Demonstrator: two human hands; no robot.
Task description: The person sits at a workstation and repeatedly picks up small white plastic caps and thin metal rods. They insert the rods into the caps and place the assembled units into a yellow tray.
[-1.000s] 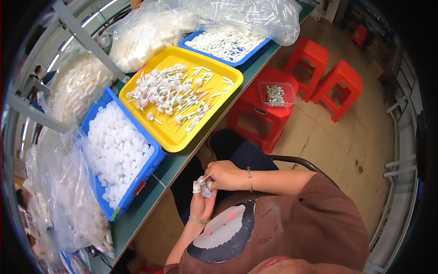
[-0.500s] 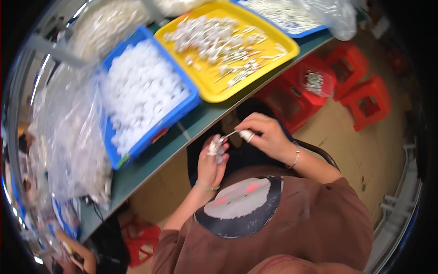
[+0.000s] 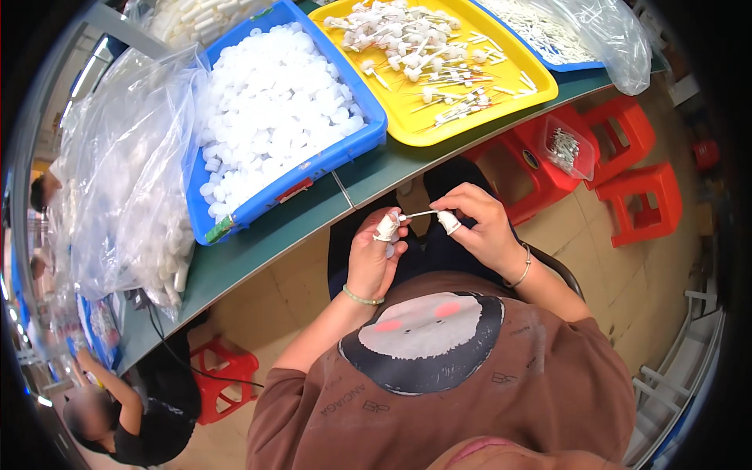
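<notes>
My left hand (image 3: 371, 260) is closed just off the table's front edge, with a white wrap on one finger. Translucent white plastic pieces (image 3: 390, 249) show in its curled fingers. From its fingertips a thin pale rod (image 3: 421, 213) reaches across to my right hand (image 3: 487, 229), which pinches the other end. A white cover (image 3: 449, 222) wraps a finger of that hand. The left fingers hide where the rod meets what they hold. On the table, a blue tray (image 3: 290, 188) is heaped with small white plastic caps (image 3: 270, 110).
A yellow tray (image 3: 423, 135) carries white-headed thin rods (image 3: 415, 39). Behind it, another blue tray (image 3: 576, 66) holds white sticks. Plastic bags (image 3: 129, 180) cover the table's left part. Right of me are red stools (image 3: 638, 204) and a clear box (image 3: 576, 149) of small parts. Another person (image 3: 157, 415) sits lower left.
My hands are farther apart, and more of the rod shows between them, lying nearer level. The whole view has shifted, with the trays higher and farther right, and it is sharper.
</notes>
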